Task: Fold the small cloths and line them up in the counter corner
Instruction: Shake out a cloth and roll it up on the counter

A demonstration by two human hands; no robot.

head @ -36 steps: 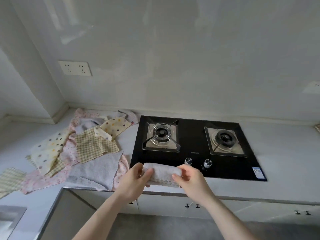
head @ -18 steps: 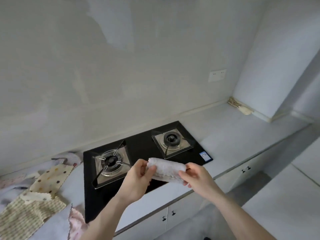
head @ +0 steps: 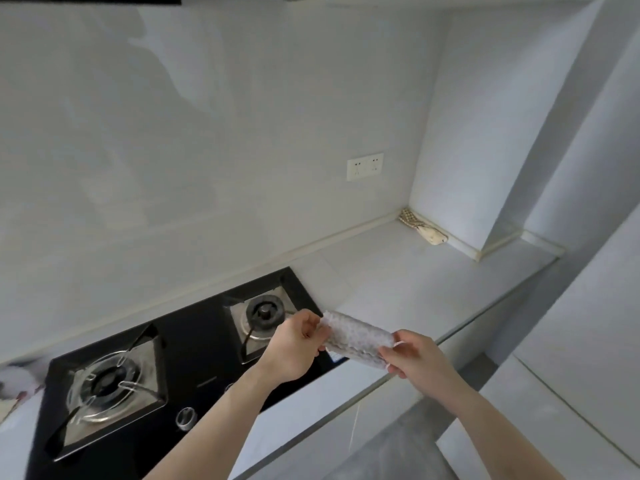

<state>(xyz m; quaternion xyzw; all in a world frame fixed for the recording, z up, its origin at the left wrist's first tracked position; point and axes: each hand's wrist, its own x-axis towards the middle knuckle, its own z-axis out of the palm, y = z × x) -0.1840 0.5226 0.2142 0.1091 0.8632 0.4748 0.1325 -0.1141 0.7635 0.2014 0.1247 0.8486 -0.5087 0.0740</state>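
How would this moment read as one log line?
left hand: grips folded cloth | right hand: grips other end | corner: folded cloths lined up

Pale grey desk [head: 398, 271] along the wall, black two-burner gas hob [head: 166, 368] set into it, folded cloths [head: 422, 228] in its far corner, loose cloths [head: 15, 379] at left edge

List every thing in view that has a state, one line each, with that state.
left hand: grips the left end of the folded cloth
right hand: pinches its right end
folded cloth: rolled or folded, held in the air over the counter edge
cloths in the corner: folded, lying against the wall
near burner: no flame
far burner: no flame
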